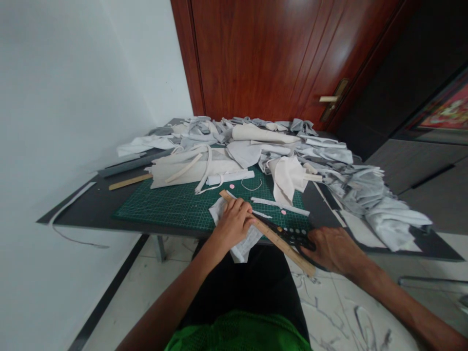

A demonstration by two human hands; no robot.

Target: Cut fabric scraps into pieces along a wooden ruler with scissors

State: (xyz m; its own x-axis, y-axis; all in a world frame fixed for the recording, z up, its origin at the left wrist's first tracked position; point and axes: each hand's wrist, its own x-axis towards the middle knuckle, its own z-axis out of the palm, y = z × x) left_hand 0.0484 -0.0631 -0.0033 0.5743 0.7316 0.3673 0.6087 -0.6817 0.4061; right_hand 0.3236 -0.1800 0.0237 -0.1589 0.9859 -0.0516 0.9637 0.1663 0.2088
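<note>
My left hand (234,222) lies on a white piece of fabric (239,243) and presses a long wooden ruler (270,236) down across it, fingers curled over the ruler's far end. The fabric hangs over the near edge of the green cutting mat (171,204). My right hand (331,248) is closed round the handles of black scissors (292,234), whose blades lie along the ruler and point toward the left hand.
A large heap of white and grey fabric scraps (329,165) covers the back and right of the dark table (84,204). A second wooden stick (127,182) and a grey bar lie at left. A red-brown door (278,58) stands behind; a white wall is at left.
</note>
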